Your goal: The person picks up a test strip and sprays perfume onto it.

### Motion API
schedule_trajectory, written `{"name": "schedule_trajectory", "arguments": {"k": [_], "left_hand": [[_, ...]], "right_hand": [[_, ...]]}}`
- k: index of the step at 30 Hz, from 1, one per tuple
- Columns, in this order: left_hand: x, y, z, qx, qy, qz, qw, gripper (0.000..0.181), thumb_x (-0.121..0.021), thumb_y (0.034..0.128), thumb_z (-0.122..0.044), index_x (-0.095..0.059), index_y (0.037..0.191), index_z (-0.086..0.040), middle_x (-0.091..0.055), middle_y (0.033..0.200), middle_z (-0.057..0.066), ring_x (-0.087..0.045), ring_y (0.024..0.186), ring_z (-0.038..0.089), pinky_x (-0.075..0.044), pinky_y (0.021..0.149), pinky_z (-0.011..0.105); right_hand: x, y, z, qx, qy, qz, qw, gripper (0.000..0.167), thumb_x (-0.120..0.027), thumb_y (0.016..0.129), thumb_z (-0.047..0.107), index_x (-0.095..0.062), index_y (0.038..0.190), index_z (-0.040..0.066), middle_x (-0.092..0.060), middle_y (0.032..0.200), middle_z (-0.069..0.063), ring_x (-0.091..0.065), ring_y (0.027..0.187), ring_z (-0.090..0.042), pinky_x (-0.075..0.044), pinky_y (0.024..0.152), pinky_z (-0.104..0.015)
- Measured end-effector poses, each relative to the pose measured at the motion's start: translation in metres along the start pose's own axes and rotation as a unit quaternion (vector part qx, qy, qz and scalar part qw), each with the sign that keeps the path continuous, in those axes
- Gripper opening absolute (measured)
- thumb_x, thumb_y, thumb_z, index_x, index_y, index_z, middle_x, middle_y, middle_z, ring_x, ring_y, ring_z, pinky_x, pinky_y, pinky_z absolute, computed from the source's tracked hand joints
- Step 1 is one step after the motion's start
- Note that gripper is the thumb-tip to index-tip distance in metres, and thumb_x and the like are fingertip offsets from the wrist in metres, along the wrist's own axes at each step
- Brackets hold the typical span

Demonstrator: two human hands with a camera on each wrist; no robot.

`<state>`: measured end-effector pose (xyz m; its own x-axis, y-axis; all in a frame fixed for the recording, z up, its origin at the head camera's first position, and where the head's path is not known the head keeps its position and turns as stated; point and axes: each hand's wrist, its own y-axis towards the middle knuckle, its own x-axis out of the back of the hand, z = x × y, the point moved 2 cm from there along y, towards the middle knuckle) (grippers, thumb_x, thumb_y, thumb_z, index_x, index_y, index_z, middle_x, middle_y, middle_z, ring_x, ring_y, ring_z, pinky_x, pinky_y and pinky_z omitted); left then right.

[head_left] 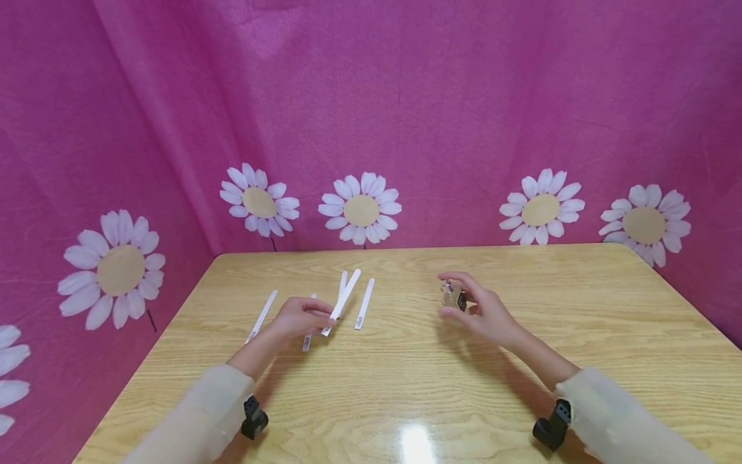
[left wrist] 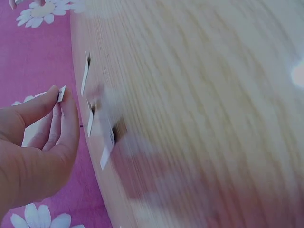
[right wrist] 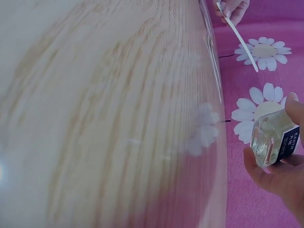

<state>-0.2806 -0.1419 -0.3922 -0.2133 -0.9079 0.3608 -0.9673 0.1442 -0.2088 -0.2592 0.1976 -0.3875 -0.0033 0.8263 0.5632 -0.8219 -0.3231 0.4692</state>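
My left hand (head_left: 303,317) pinches one end of a white paper strip (head_left: 349,290) between thumb and fingertips. The strip slants up and away above the table. In the left wrist view only the near end of the held strip (left wrist: 61,94) shows between the fingertips. My right hand (head_left: 484,312) grips a small clear glass perfume bottle (head_left: 450,296), with pale liquid inside and a black label (right wrist: 289,142) reading "EARTH". One finger reaches over the bottle's top, and the thumb is at its lower side. Held strip and bottle are well apart.
Several similar white strips lie on the wooden table (head_left: 406,386) around the left hand: a left strip (head_left: 263,312), a strip partly behind the hand (head_left: 306,341), and a right strip (head_left: 364,304). A pink curtain (head_left: 440,129) with daisies borders the table's far edge.
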Motion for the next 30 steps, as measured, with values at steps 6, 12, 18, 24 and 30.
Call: {"name": "schedule_trajectory", "arguments": {"k": [6,12,18,24,30], "left_hand": [[-0.011,0.003,-0.005,-0.003,-0.017,0.009,0.9998,0.029,-0.07,0.0817,0.001,-0.065,0.11,0.009,-0.074,0.097,0.017,-0.067,0.075,0.009,-0.06,0.077,0.032],[-0.017,0.003,-0.011,-0.021,-0.01,0.022,0.9995,0.03,-0.07,0.0814,0.001,-0.064,0.11,0.009,-0.073,0.097,0.019,-0.068,0.076,0.01,-0.06,0.077,0.033],[-0.024,-0.002,-0.019,-0.039,0.005,0.029,0.9988,0.026,-0.07,0.0811,0.002,-0.066,0.106,0.008,-0.073,0.094,0.021,-0.07,0.073,0.013,-0.061,0.072,0.032],[-0.03,-0.005,-0.022,-0.063,0.009,0.045,0.997,0.023,-0.069,0.0814,0.004,-0.066,0.103,0.011,-0.074,0.088,0.019,-0.069,0.069,0.009,-0.06,0.069,0.027],[-0.032,-0.008,-0.024,-0.077,0.017,0.047,0.9958,0.023,-0.07,0.0815,0.003,-0.066,0.103,0.01,-0.074,0.088,0.02,-0.07,0.07,0.01,-0.059,0.068,0.027]], "right_hand": [[-0.001,0.002,0.003,0.008,0.001,0.001,1.0,0.052,-0.071,0.083,0.003,-0.05,0.131,0.01,-0.062,0.124,-0.019,-0.062,0.082,-0.004,-0.046,0.046,-0.021],[-0.002,0.007,0.007,0.022,-0.005,0.0,0.9997,0.051,-0.07,0.084,0.002,-0.05,0.131,0.008,-0.061,0.127,-0.019,-0.063,0.082,-0.008,-0.044,0.044,-0.021],[-0.004,0.012,0.012,0.029,-0.02,-0.007,0.9993,0.051,-0.072,0.084,0.006,-0.051,0.131,0.011,-0.065,0.115,-0.017,-0.059,0.075,-0.004,-0.041,0.041,-0.019],[-0.01,0.014,0.016,0.054,-0.03,-0.018,0.9979,0.05,-0.074,0.082,0.006,-0.052,0.127,0.012,-0.069,0.101,-0.017,-0.057,0.07,-0.003,-0.034,0.038,-0.014],[-0.015,0.018,0.023,0.062,-0.035,-0.018,0.9973,0.049,-0.073,0.082,0.006,-0.052,0.126,0.01,-0.07,0.103,-0.018,-0.057,0.068,-0.002,-0.036,0.037,-0.017]]}}
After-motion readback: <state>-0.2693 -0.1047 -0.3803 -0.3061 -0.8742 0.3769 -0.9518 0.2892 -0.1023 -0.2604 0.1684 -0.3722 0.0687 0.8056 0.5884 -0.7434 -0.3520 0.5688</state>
